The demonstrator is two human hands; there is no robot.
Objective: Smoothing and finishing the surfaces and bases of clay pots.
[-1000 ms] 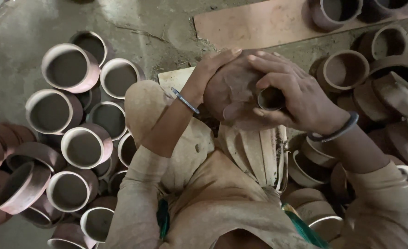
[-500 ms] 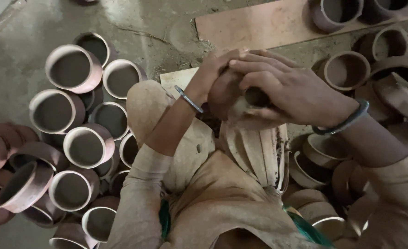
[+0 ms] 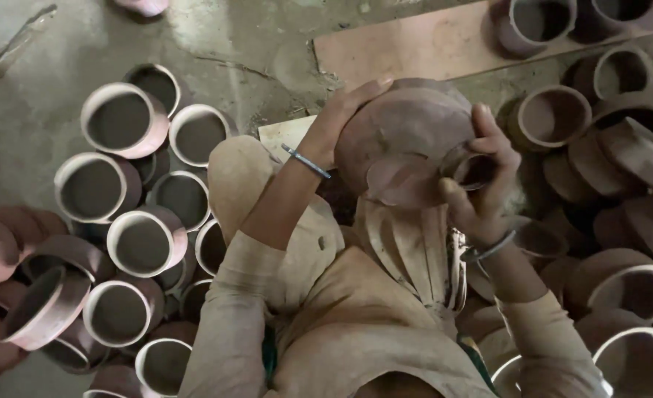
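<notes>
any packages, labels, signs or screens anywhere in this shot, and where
None in view: only unmarked brown clay pots on the floor, a bare wooden board at the top, and the clay pot held between the left hand and right hand.

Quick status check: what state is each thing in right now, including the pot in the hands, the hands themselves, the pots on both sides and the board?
clay pot: held up, tilted, rounded body facing the camera
left hand: gripping the pot's left side
right hand: fingers on the pot's lower right
small tool: in right hand, kind unclear
pots on the left: upright, mouths open
pots on the right: heaped, several tipped
wooden board: flat on floor
</notes>
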